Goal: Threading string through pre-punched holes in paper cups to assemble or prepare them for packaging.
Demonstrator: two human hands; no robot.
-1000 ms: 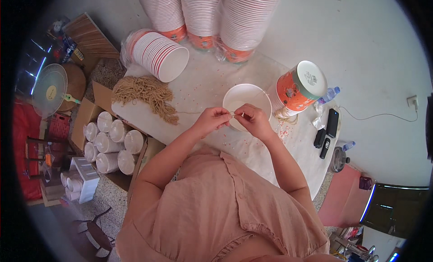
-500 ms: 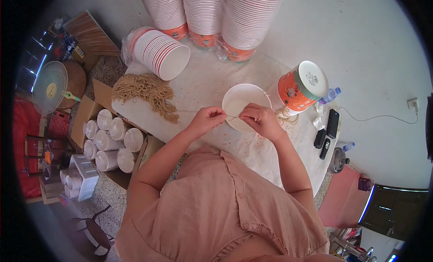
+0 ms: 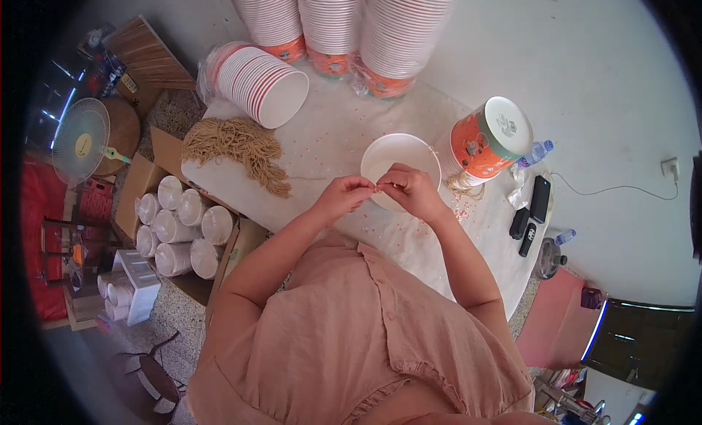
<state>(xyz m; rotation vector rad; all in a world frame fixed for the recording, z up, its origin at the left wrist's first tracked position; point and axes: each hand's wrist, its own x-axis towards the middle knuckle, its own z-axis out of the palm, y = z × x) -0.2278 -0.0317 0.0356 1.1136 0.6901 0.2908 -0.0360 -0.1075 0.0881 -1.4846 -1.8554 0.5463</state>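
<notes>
My left hand (image 3: pixel 344 196) and my right hand (image 3: pixel 412 192) meet over the near rim of a white paper bucket (image 3: pixel 379 153), both with fingertips pinched together. A thin tan string (image 3: pixel 311 179) runs along the table toward my left hand; its end lies between the fingertips, mostly hidden. At the bucket's right rim a small bit of string (image 3: pixel 433 152) shows. To the left lies a loose bundle of tan strings (image 3: pixel 238 149). Right of the bucket stands an upturned orange and green bucket stack (image 3: pixel 475 143), with more tan string (image 3: pixel 466 185) at its foot.
Tall stacks of white-rimmed buckets (image 3: pixel 333 23) stand at the back, and a wrapped stack (image 3: pixel 263 89) lies beside them. Small red bits dot the table cover (image 3: pixel 329 125). Black devices (image 3: pixel 540 198) lie at the right edge. A carton of wrapped white cups (image 3: pixel 175 228) stands at lower left.
My hands have come closer together, and the stretch of string between them no longer shows. The string left of my hand looks shorter and slacker.
</notes>
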